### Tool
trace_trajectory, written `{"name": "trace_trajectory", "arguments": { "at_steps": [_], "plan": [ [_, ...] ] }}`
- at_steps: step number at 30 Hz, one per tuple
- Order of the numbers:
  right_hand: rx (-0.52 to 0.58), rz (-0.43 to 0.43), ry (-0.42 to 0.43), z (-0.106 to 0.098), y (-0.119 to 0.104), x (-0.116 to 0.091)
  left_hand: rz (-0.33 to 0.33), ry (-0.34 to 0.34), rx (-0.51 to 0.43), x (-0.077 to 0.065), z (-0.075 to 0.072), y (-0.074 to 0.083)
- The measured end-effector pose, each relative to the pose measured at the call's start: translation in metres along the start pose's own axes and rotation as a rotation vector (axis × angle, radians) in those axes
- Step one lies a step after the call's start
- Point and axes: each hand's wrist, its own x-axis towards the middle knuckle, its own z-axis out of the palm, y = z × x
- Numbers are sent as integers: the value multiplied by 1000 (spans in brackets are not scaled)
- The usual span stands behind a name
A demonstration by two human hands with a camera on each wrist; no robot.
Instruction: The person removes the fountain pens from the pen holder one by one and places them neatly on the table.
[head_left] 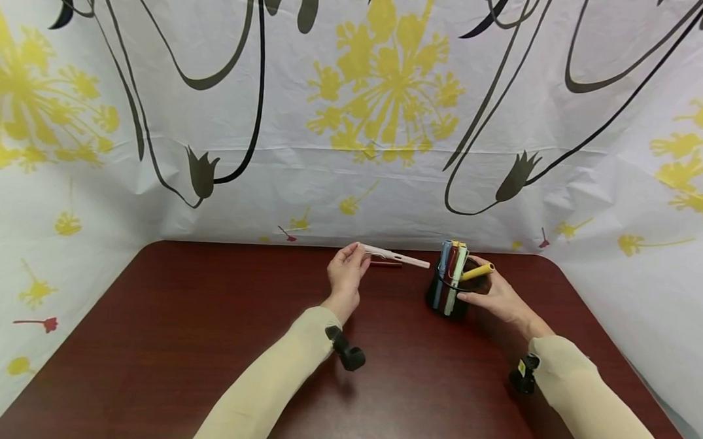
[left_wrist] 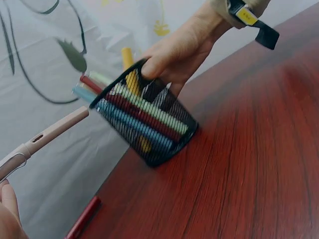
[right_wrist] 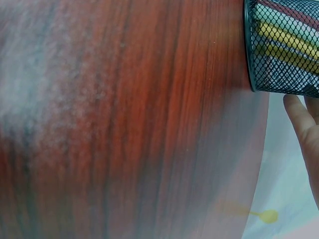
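Now, patterned cloth (head_left: 125, 131): hanging behind the table, white, printed with yellow blooms and dark stems.
Brown table (head_left: 205, 324): running under everything, wood-grained and glossy.
Left sleeve (head_left: 268, 379): reaching in from the bottom, cream, with a black wrist camera (head_left: 348, 353) strapped at the cuff.
Left hand (head_left: 347, 272): pinching a pale pen between thumb and fingers, the grip narrow, right at the pen's left end.
Pale pen (head_left: 398, 256): here it is, up off the table, nearly level, its free end pointing right, just beside the cup's rim and outside it.
Red pen (left_wrist: 83, 219): lying on the table, below the pale pen.
Mesh cup (left_wrist: 144, 122): standing upright, black, with a blue pen (head_left: 443, 266), a dark red one and a light green pen (head_left: 457, 273) grouped toward its left.
Yellow pen (head_left: 479, 271): leaning right inside the cup, end poking over the rim.
Right hand (head_left: 504, 298): holding the cup from its right side, thumb near the rim, fingers round the far side.
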Motion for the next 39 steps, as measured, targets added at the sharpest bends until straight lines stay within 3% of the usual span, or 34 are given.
{"name": "trace_trajectory", "arguments": {
  "at_steps": [7,16,32,39],
  "plan": [
    [-6,4,-1,-1,-2,-1,-22,56,45,7,-15,1],
    [44,12,-11,-1,-3,-2,-52,76,81,18,-30,-7],
    [29,-9,-3,0,-2,-1,-85,63,181,22,-39,-11],
    [27,-7,3,1,-2,0,-38,10,336,27,-48,-11]
  ]
}}
